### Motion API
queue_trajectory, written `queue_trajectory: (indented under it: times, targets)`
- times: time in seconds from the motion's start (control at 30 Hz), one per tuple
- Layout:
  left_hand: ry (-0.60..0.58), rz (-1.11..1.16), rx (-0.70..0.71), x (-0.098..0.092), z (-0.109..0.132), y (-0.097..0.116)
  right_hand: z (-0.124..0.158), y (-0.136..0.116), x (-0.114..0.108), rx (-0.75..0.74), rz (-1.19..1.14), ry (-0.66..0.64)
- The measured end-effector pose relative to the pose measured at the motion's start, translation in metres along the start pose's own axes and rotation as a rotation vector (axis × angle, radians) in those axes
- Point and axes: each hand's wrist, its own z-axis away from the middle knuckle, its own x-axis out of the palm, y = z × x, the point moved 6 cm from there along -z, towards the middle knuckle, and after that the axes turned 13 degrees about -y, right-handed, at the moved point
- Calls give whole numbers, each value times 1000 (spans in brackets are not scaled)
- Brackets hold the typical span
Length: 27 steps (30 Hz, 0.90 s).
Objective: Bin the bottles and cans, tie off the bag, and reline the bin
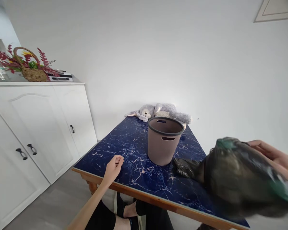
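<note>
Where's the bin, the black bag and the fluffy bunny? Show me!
Bin (161, 148): head view, on its front wall.
Black bag (240, 179): head view, on its bulging middle.
Fluffy bunny (168, 108): head view, on its grey furry body.

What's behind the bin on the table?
Behind the bin, a grey plush rabbit lies at the far end of the table. The bin hides part of the rabbit's lower side and the tabletop directly behind it.

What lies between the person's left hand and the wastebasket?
In the head view, only bare blue marble-patterned tabletop lies between the left hand and the wastebasket.
</note>
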Motion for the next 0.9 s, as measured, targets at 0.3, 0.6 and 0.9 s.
queue_trajectory:
  times: [0.3, 0.6, 0.9]
  targets:
    - [-25, -147, 55, 5, 7, -1, -108, 49, 48, -40, 437, 65]
    - [-23, -227, 63, 6, 8, 1, -175, 92, 156, 119, 519, -57]
    - [-5, -255, 64, 8, 7, 2, -191, 90, 212, 128, 419, -259]
